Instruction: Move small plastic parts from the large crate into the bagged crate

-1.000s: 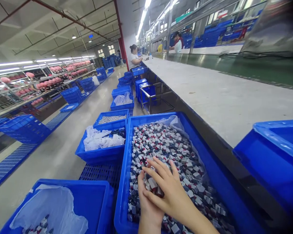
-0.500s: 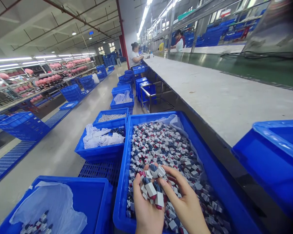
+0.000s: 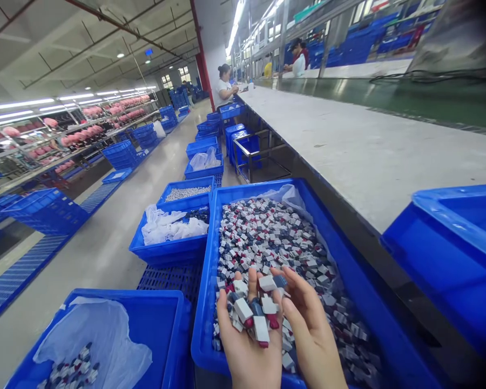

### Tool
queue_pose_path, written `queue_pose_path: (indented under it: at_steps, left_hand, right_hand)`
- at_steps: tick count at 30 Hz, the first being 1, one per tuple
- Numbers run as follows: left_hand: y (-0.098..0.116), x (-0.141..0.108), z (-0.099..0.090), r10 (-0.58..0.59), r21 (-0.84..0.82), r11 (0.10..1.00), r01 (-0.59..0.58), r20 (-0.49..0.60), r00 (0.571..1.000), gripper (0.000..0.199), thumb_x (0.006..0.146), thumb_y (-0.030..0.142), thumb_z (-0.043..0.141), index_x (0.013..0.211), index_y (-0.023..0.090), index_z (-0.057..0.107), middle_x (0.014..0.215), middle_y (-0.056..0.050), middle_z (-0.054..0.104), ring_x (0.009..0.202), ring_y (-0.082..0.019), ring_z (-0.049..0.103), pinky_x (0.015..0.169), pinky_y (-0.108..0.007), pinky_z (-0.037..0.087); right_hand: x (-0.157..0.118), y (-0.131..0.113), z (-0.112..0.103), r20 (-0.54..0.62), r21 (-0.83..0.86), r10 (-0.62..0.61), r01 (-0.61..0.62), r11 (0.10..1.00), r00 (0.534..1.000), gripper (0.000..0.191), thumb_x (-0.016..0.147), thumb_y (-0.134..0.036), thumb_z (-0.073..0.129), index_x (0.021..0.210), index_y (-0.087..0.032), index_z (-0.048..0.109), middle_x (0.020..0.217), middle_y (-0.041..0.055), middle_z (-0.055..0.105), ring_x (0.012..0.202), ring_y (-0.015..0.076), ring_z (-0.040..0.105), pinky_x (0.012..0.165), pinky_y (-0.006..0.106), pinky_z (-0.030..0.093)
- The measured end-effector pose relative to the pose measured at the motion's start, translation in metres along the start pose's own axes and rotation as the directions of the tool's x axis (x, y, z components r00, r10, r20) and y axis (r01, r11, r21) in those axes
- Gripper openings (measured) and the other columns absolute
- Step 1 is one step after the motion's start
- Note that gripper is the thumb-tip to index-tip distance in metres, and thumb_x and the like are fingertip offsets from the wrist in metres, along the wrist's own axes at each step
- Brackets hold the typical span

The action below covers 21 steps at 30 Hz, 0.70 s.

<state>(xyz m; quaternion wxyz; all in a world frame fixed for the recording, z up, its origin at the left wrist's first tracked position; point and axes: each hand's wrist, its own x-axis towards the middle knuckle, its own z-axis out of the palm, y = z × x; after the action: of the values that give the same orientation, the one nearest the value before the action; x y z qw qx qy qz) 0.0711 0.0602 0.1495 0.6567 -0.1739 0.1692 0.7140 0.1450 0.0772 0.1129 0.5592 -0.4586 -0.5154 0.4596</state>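
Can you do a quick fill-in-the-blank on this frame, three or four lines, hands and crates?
1. The left hand and right hand cup a heap of small ____ pieces between them.
2. The hands are above the big ____ crate full of such pieces.
3. The crate at lower left is lined with a clear plastic ____.
4. At the right, another blue crate sits on the long grey ____.

Missing words: plastic; blue; bag; table

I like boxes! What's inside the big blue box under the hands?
The crate is full of small white, red and dark blue pieces lying on a clear bag. The crate's floor is covered, so it cannot be seen.
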Motion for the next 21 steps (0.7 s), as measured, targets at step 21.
queue_pose_path:
  at_steps: [21]
  left_hand:
    - [-0.003, -0.015, -0.001, 0.162, 0.058, 0.986, -0.158, -0.077, 0.984, 0.036, 0.071, 0.055, 0.042, 0.081, 0.033, 0.068, 0.100, 0.001, 0.066, 0.110, -0.023, 0.049, 0.093, -0.041, 0.039]
  right_hand:
    - [-0.017, -0.009, 0.006, 0.312, 0.293, -0.207, 0.113, 0.949, 0.927, 0.081, 0.069, -0.053, 0.058, 0.133, -0.031, 0.015, 0.141, 0.0077, 0.021, 0.126, 0.0292, 0.026, 0.098, 0.043, 0.035]
